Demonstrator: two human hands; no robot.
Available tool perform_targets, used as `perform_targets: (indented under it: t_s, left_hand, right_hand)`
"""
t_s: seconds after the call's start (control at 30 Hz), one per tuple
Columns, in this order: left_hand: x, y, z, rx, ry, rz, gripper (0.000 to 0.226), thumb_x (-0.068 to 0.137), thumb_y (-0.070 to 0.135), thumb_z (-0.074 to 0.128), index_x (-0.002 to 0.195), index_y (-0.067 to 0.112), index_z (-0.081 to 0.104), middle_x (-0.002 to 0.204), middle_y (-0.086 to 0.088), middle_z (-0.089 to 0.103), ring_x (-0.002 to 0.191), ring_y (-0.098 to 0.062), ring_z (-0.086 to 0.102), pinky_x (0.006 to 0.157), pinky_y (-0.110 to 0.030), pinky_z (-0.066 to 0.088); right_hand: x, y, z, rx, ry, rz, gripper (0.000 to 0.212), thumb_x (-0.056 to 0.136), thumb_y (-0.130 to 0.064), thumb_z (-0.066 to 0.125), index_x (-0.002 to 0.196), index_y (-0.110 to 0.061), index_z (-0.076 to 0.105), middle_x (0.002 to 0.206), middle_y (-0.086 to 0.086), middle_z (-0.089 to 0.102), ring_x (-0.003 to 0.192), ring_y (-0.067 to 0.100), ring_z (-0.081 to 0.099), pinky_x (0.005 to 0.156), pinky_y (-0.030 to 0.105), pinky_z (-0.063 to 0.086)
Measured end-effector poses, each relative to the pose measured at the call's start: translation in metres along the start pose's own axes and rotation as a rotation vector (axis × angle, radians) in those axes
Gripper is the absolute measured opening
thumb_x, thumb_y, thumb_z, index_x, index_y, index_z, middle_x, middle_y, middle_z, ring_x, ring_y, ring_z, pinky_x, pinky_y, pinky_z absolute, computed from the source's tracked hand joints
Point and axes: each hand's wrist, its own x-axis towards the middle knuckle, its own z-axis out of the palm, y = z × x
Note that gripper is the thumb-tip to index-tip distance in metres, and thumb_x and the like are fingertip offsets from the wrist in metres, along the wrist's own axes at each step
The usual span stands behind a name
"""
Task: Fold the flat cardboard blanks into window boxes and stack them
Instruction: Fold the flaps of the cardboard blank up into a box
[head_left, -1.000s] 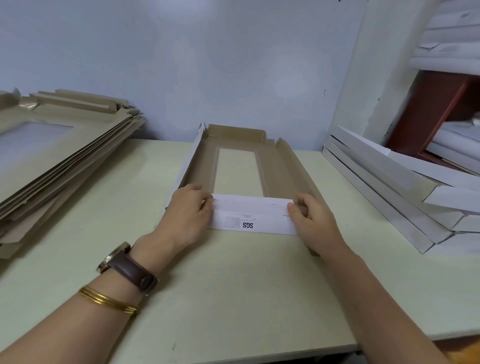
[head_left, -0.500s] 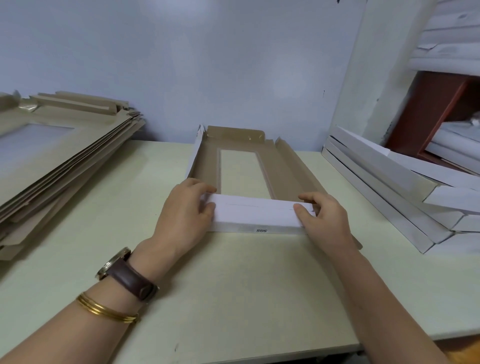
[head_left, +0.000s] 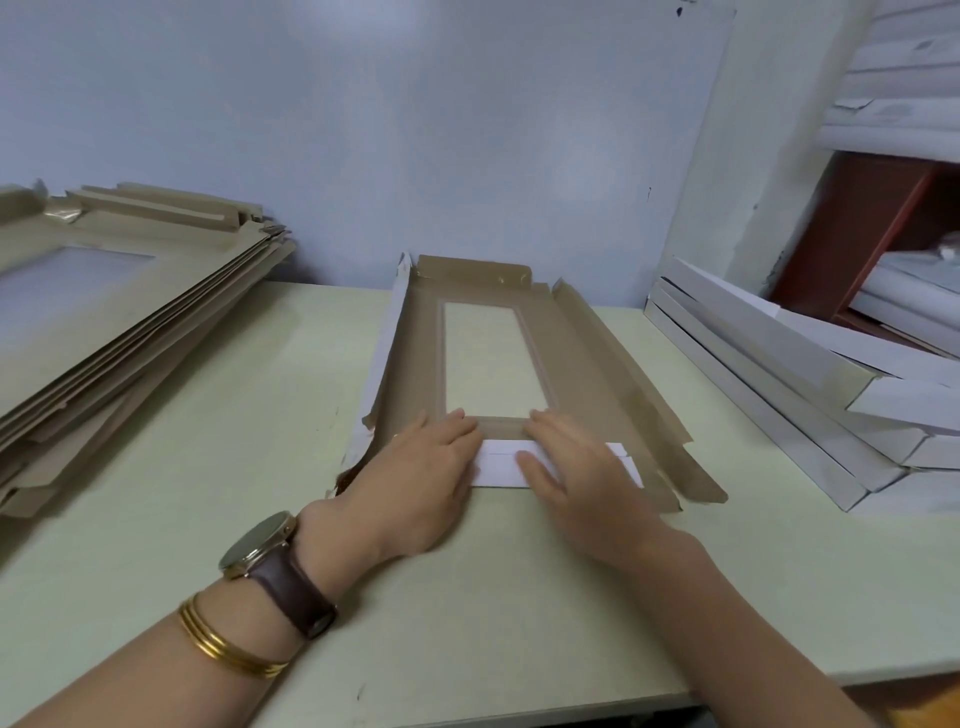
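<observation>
A brown cardboard blank (head_left: 576, 358) with a rectangular window lies on the pale table (head_left: 218, 426), its side and far flaps partly raised. Its near white end flap (head_left: 501, 462) is folded over flat onto the brown inner face. My left hand (head_left: 421, 478) presses the flap's left part with flat fingers. My right hand (head_left: 576, 473) lies flat on its right part, fingers straight and reaching to the window's near edge. A stack of flat brown blanks (head_left: 114, 322) sits at the left. Folded white boxes (head_left: 779, 395) are piled at the right.
A blue-grey wall stands close behind the table. At the far right a reddish-brown shelf (head_left: 872, 228) holds more white boxes. The table's front edge runs along the bottom right.
The near white flap went from standing up to folded down flat inside the blank. Both hands moved inward from its ends and now press on top of it.
</observation>
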Motion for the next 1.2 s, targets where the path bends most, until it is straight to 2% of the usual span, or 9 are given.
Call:
perform_targets:
  t_s: [0.1, 0.23, 0.37, 0.53, 0.87, 1.03, 1.1, 1.13, 1.2]
  left_hand:
    - [-0.001, 0.003, 0.003, -0.062, -0.120, -0.018, 0.063, 0.102, 0.046, 0.024, 0.155, 0.016, 0.007, 0.162, 0.004, 0.003, 0.148, -0.007, -0.004, 0.119, -0.023, -0.003]
    - [-0.004, 0.001, 0.004, -0.044, -0.274, -0.035, 0.070, 0.101, 0.048, 0.025, 0.154, 0.016, -0.008, 0.161, 0.002, -0.014, 0.146, -0.005, -0.013, 0.109, -0.013, -0.011]
    - [-0.004, 0.002, 0.005, 0.029, -0.366, -0.077, 0.076, 0.098, 0.057, 0.017, 0.152, 0.013, -0.014, 0.159, 0.001, -0.020, 0.145, -0.007, -0.019, 0.113, -0.021, -0.010]
    - [-0.006, 0.002, 0.008, 0.071, -0.402, -0.155, 0.089, 0.091, 0.070, 0.011, 0.151, 0.010, -0.015, 0.159, -0.001, -0.022, 0.145, -0.011, -0.023, 0.119, -0.029, -0.008]
    - [-0.009, -0.003, 0.004, 0.117, -0.416, -0.301, 0.098, 0.088, 0.074, 0.010, 0.148, 0.002, -0.017, 0.158, -0.010, -0.023, 0.145, -0.019, -0.025, 0.117, -0.031, -0.012]
    - [-0.012, -0.006, -0.003, 0.109, -0.380, -0.370, 0.103, 0.086, 0.076, 0.016, 0.150, -0.001, -0.011, 0.160, -0.012, -0.015, 0.147, -0.022, -0.019, 0.120, -0.033, -0.005]
    - [-0.013, -0.005, -0.008, 0.122, -0.309, -0.339, 0.099, 0.086, 0.076, 0.022, 0.149, -0.001, 0.012, 0.157, -0.014, 0.011, 0.148, -0.027, 0.000, 0.120, -0.033, 0.007]
    - [-0.012, -0.004, -0.010, 0.127, -0.252, -0.298, 0.088, 0.087, 0.074, 0.026, 0.139, 0.004, 0.028, 0.145, -0.011, 0.027, 0.142, -0.027, 0.013, 0.117, -0.032, 0.016]
    - [-0.013, -0.003, -0.015, 0.107, -0.154, -0.231, 0.060, 0.088, 0.068, 0.035, 0.112, 0.013, 0.038, 0.123, -0.004, 0.039, 0.127, -0.020, 0.028, 0.107, -0.028, 0.027]
  right_hand:
    - [0.000, -0.015, 0.012, 0.002, -0.151, -0.144, 0.054, 0.103, -0.030, 0.040, 0.147, 0.001, 0.033, 0.157, 0.013, 0.029, 0.148, 0.020, 0.018, 0.118, 0.021, 0.007]
    - [-0.004, -0.015, 0.018, -0.071, -0.336, -0.101, 0.070, 0.102, -0.049, 0.027, 0.154, -0.007, 0.006, 0.163, 0.003, 0.000, 0.149, 0.008, -0.006, 0.115, 0.016, -0.011]
    - [-0.007, -0.007, 0.016, -0.078, -0.422, -0.036, 0.080, 0.095, -0.062, 0.019, 0.155, -0.013, 0.001, 0.163, -0.002, -0.007, 0.147, 0.002, -0.011, 0.113, 0.016, -0.012]
    - [-0.015, 0.019, 0.002, -0.097, -0.449, 0.130, 0.110, 0.067, -0.085, -0.002, 0.155, -0.019, -0.006, 0.161, -0.010, -0.016, 0.142, -0.005, -0.019, 0.113, 0.021, -0.011]
    - [-0.027, 0.046, -0.012, -0.168, -0.393, 0.227, 0.107, 0.071, -0.083, -0.002, 0.155, -0.017, -0.007, 0.162, -0.008, -0.014, 0.145, 0.000, -0.017, 0.117, 0.025, -0.007]
    - [-0.029, 0.050, -0.014, -0.169, -0.323, 0.253, 0.087, 0.091, -0.070, 0.020, 0.156, -0.016, 0.000, 0.163, -0.006, -0.006, 0.147, 0.003, -0.010, 0.120, 0.024, 0.000]
    - [-0.031, 0.050, -0.015, -0.106, -0.262, 0.242, 0.080, 0.095, -0.062, 0.032, 0.156, -0.017, 0.005, 0.163, -0.007, -0.001, 0.148, 0.002, -0.006, 0.119, 0.022, 0.003]
    - [-0.031, 0.050, -0.016, -0.071, -0.220, 0.227, 0.078, 0.096, -0.058, 0.038, 0.156, -0.018, 0.010, 0.163, -0.008, 0.003, 0.148, 0.002, -0.003, 0.117, 0.020, 0.005]
    - [-0.031, 0.048, -0.018, -0.021, -0.119, 0.172, 0.073, 0.094, -0.049, 0.051, 0.154, -0.020, 0.020, 0.161, -0.009, 0.013, 0.147, 0.001, 0.004, 0.113, 0.016, 0.011]
